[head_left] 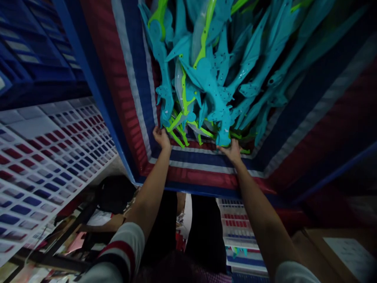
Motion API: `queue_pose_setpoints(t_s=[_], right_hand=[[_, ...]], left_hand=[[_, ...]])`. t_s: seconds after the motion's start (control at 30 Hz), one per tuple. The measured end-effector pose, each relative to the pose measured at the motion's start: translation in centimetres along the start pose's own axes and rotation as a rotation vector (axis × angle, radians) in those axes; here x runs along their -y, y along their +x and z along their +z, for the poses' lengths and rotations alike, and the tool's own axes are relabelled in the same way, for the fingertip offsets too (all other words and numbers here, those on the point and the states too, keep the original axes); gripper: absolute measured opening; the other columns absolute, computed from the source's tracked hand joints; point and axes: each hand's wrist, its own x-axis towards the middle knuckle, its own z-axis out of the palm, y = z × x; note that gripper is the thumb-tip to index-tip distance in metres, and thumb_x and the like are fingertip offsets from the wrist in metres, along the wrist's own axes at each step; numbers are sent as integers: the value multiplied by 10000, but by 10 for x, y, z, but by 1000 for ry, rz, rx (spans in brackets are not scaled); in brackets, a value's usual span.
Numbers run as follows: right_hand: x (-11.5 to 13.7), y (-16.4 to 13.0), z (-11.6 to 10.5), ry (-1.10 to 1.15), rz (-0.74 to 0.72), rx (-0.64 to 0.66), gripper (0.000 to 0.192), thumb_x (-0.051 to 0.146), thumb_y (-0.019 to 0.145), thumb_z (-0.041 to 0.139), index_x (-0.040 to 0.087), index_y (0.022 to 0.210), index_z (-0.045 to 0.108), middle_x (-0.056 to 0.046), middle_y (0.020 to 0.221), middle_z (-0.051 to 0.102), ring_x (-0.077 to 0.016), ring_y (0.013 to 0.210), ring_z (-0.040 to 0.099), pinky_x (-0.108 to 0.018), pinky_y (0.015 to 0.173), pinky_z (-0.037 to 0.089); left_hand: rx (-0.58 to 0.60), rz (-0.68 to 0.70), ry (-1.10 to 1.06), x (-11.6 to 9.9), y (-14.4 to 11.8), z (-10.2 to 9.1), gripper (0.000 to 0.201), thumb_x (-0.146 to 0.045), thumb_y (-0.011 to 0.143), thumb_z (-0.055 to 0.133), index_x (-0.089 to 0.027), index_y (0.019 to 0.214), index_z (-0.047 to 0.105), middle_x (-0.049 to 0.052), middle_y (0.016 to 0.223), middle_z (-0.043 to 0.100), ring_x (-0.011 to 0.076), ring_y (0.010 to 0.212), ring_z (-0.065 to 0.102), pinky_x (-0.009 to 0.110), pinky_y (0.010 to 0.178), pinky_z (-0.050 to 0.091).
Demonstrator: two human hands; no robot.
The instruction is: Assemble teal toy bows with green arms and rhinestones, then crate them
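A large bin lined with a red, white and blue striped bag (188,165) holds several turquoise and lime-green plastic parts (212,78) piled together. Both my arms reach down into it. My left hand (161,137) grips the lower end of a turquoise and green part (173,118) near the liner's near wall. My right hand (232,151) rests at the base of another turquoise part (224,133), fingers curled against it. Whether it fully grasps the part is unclear.
A blue frame edge (97,90) borders the bin on the left. Beside it lies a woven sheet with red, blue and white checks (44,157). Below the bin, dark legs (203,232), papers, and a cardboard box (338,247) at right.
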Motion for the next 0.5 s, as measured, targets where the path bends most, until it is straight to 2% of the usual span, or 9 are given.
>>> queue_pose_setpoints(t_s=[0.07,0.13,0.23,0.27,0.33,0.37,0.43,0.5], right_hand=[[19,-11,-14,90,-51,70,836,769,535,767,186,1093,550,-74,922,618,-324,952,608,-572,932,470],[40,-17,-27,185,-126,90,790,773,587,743,197,1085,537,-41,868,605,-276,871,604,-508,895,501],[64,-7,-38,305,-343,112,797,758,684,694,187,1206,499,-81,1068,610,-273,1007,589,-464,950,493],[69,2,-38,312,-403,138,832,753,683,701,180,1247,486,-94,1136,594,-281,1070,573,-464,977,484],[71,27,-32,242,-471,219,915,744,635,747,164,1294,489,-114,1218,555,-308,1172,530,-484,1035,455],[69,40,-26,179,-485,261,946,733,605,774,156,1304,503,-123,1245,537,-326,1215,506,-499,1067,432],[59,61,-12,44,-495,317,965,692,585,807,145,1328,524,-149,1308,503,-360,1289,453,-528,1123,376],[45,71,4,-58,-490,322,920,625,633,805,143,1363,521,-176,1380,462,-383,1340,414,-555,1147,337]], left_hand=[[1,185,47,-24,-1,2,378,-388,949,565,-209,1278,522,109,1350,583,184,1280,558,306,1084,423],[135,361,71,-52,1,16,448,-478,924,617,-225,1282,530,103,1352,587,203,1264,573,331,1092,428],[386,449,68,-87,11,57,618,-517,789,783,-241,1284,538,96,1390,564,260,1309,545,400,1125,403],[453,433,76,-93,15,70,590,-505,768,807,-225,1233,575,94,1345,594,278,1316,538,431,1145,376],[554,384,101,-94,19,86,478,-477,793,791,-198,1145,626,95,1251,648,293,1305,546,462,1162,345],[579,361,118,-89,20,88,422,-461,814,773,-193,1113,642,93,1211,668,292,1290,558,461,1162,345],[592,330,153,-75,17,79,349,-426,831,755,-196,1076,660,86,1168,694,283,1251,587,439,1147,370],[599,298,179,-60,13,63,309,-377,811,767,-201,1045,670,72,1119,714,273,1208,617,425,1129,398]])
